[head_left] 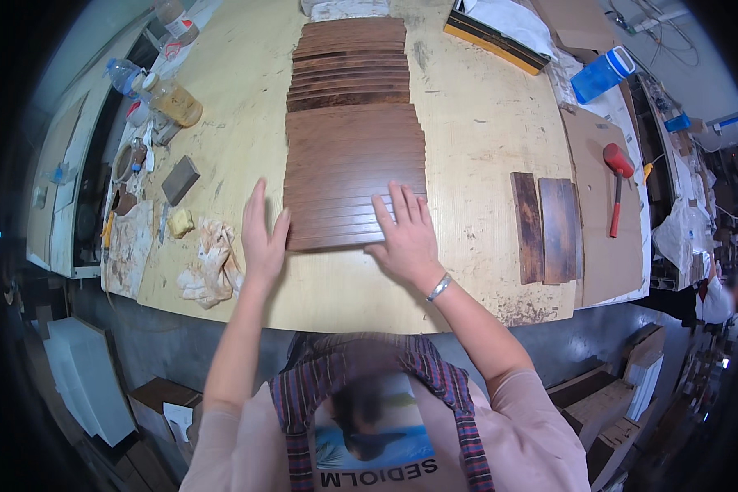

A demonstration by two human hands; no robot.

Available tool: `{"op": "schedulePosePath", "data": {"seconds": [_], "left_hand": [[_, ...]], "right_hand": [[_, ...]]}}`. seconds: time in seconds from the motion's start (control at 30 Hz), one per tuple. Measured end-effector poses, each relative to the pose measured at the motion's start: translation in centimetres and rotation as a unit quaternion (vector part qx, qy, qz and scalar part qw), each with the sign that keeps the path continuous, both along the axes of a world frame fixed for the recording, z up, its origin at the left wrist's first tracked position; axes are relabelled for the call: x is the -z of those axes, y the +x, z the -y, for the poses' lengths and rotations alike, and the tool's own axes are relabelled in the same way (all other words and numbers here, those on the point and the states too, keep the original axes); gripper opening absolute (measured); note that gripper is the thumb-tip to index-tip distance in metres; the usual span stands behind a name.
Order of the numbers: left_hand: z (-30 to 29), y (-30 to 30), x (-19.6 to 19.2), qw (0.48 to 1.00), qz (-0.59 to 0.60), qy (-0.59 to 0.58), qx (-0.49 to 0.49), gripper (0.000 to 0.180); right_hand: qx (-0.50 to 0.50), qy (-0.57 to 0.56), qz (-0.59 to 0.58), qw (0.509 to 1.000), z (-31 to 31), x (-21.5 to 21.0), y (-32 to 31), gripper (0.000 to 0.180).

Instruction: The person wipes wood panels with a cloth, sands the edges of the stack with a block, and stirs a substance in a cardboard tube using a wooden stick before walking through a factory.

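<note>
Brown wooden slats point(348, 164) lie side by side in a column down the middle of the pale worktable point(467, 238). Toward the far end, several slats point(348, 78) overlap with darker, uneven edges showing. My left hand point(263, 238) stands on edge at the near left corner of the slats, its fingers stretched out and its thumb at their side. On the near right part of the slats rests my right hand point(407, 236), palm down with fingers spread. A silver bracelet circles my right wrist. Neither hand grips anything.
Two dark-stained boards point(541, 230) lie to the right, beside cardboard with a red mallet point(617, 172). A blue bottle point(603, 75) and a black-yellow box point(500, 37) are at the far right. At left are a stained rag point(211, 266), a grey block point(180, 179) and a jar point(174, 100).
</note>
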State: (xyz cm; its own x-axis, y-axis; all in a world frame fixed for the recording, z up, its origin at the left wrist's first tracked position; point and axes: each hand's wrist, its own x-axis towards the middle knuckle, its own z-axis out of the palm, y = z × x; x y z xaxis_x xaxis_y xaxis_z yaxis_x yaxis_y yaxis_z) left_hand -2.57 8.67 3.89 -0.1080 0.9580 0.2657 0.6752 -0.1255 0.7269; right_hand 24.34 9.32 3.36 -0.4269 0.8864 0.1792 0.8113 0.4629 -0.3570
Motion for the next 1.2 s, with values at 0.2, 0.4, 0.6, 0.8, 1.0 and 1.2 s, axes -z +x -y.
{"op": "schedulePosePath", "data": {"seconds": [0.2, 0.4, 0.6, 0.8, 1.0, 1.2], "left_hand": [[-14.9, 4.0, 0.1, 0.975, -0.157, 0.077, 0.137, 0.053], [-19.8, 6.2, 0.3, 0.957, -0.249, 0.002, 0.147, 0.051], [-17.7, 5.7, 0.8, 0.957, -0.222, 0.032, 0.184, 0.05], [-15.1, 5.9, 0.3, 0.939, -0.285, 0.039, 0.191, 0.055], [-20.9, 5.2, 0.7, 0.919, -0.336, 0.054, 0.202, 0.055], [-28.4, 3.3, 1.2, 0.93, -0.17, 0.082, 0.315, 0.047]], "right_hand": [[0.014, -0.004, 0.052, 0.999, -0.3, -0.1, -0.9, 0.095], [0.018, -0.001, 0.022, 1.0, -0.2, -0.4, -0.8, 0.095], [0.025, -0.056, 0.028, 0.998, 2.3, -1.0, -1.2, 0.094], [0.035, -0.01, 0.004, 0.999, 3.2, -0.6, -1.3, 0.088], [0.034, -0.036, -0.037, 0.998, -2.0, -1.6, -2.3, 0.095], [0.089, -0.093, -0.009, 0.992, -3.2, -3.7, -2.6, 0.099]]}}
